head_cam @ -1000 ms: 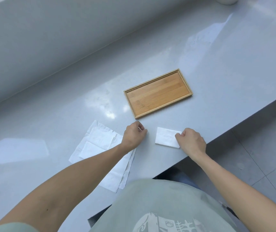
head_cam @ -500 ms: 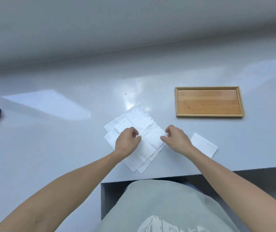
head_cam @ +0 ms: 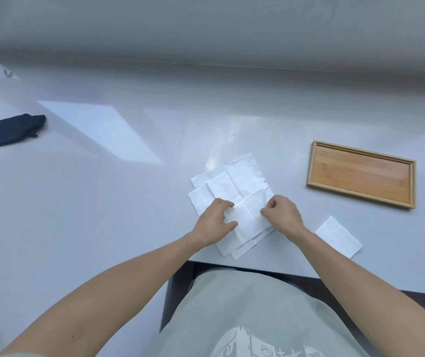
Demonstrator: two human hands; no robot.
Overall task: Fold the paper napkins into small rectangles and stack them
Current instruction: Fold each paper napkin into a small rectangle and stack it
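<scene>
Several thin napkins point(head_cam: 234, 194) sit loosely piled near the counter's point(head_cam: 103, 215) front edge. Left hand point(head_cam: 212, 224) pins the top sheet flat, right hand point(head_cam: 282, 213) pinches its corner. Paper's light, floppy, probably tears easily, so I'd grab corners gently. One folded rectangle point(head_cam: 338, 237) lies just right.

Glossy grey surface point(head_cam: 129, 228) carries a wooden tray point(head_cam: 361, 174); loose white napkin pile point(head_cam: 234, 191) just left of tray, one folded napkin point(head_cam: 338, 237) near its front edge, dark cloth point(head_cam: 5, 131) far left.
</scene>
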